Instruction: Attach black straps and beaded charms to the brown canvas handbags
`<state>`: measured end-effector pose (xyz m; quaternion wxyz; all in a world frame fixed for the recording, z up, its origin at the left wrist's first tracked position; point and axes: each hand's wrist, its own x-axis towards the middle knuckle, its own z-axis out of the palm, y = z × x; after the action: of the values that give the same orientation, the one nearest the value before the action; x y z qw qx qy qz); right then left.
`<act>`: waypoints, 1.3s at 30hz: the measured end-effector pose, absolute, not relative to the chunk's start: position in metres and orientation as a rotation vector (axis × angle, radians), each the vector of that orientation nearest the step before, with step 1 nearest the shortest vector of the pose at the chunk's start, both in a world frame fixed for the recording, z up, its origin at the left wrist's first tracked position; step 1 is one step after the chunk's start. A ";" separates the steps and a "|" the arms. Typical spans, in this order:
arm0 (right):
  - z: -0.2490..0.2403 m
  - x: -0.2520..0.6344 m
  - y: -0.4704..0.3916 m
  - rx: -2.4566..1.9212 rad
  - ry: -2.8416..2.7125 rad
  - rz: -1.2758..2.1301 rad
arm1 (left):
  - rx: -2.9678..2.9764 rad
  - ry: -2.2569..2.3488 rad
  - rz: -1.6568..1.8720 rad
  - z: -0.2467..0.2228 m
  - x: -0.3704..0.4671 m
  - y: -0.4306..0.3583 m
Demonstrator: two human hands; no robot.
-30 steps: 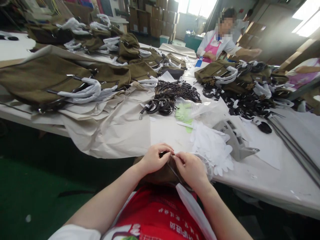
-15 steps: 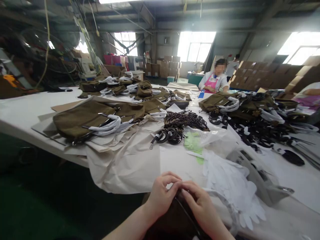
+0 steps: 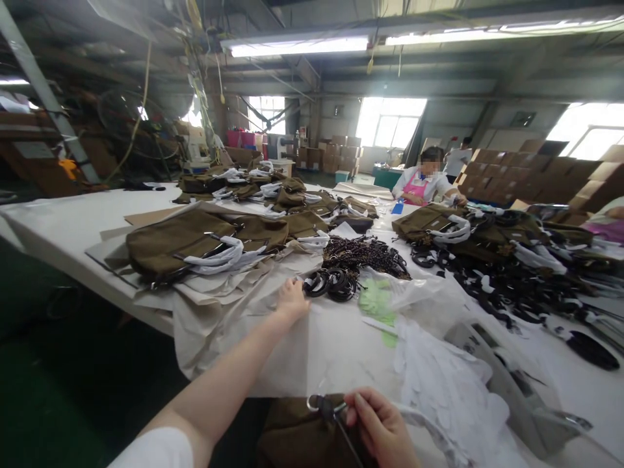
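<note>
Right hand (image 3: 377,426) is pinching brown fabric bag (image 3: 287,432) by silver fitting (image 3: 340,408); left hand (image 3: 291,301) (grip unclear) is touching separate coiled black straps (image 3: 341,286), twelve o'clock.

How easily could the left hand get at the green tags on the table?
Probably yes: the left hand is just across bare table from the green tags, and nothing tall stands between. Clear plastic seems to lie over part of them, though, which might get in the way.
</note>
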<state>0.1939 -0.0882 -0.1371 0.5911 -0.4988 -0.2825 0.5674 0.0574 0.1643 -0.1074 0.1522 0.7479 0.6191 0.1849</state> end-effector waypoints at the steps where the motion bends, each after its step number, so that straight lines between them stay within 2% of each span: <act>1: -0.137 0.193 -0.089 -1.156 -0.653 1.315 | 2.134 1.821 0.472 -0.111 0.059 0.174; 8: -0.143 0.194 -0.089 -1.137 -0.650 1.297 | 2.231 1.770 0.267 -0.123 0.069 0.185; 16: -0.131 0.196 -0.090 -1.195 -0.672 1.350 | 2.458 1.595 0.192 -0.103 0.080 0.167; 20: -0.127 0.198 -0.096 -1.242 -0.639 1.321 | 2.570 1.429 0.131 -0.098 0.080 0.133; 25: -0.125 0.200 -0.097 -1.270 -0.640 1.316 | 2.547 1.139 -0.035 -0.113 0.067 0.064; 28: -0.125 0.201 -0.095 -1.267 -0.624 1.339 | 2.329 0.758 0.094 -0.122 0.057 0.040; 30: -0.125 0.202 -0.095 -1.276 -0.614 1.345 | 2.195 0.658 0.229 -0.124 0.051 0.039; 35: -0.127 0.203 -0.093 -1.265 -0.593 1.340 | 2.407 1.006 0.544 -0.125 0.053 0.073; 39: -0.129 0.201 -0.091 -1.255 -0.582 1.365 | 2.597 1.004 0.367 -0.130 0.066 0.101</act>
<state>0.2015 -0.0913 -0.1288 0.5637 -0.5334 -0.2471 0.5802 0.0664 0.1006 -0.1303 0.1658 0.9120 0.3524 0.1289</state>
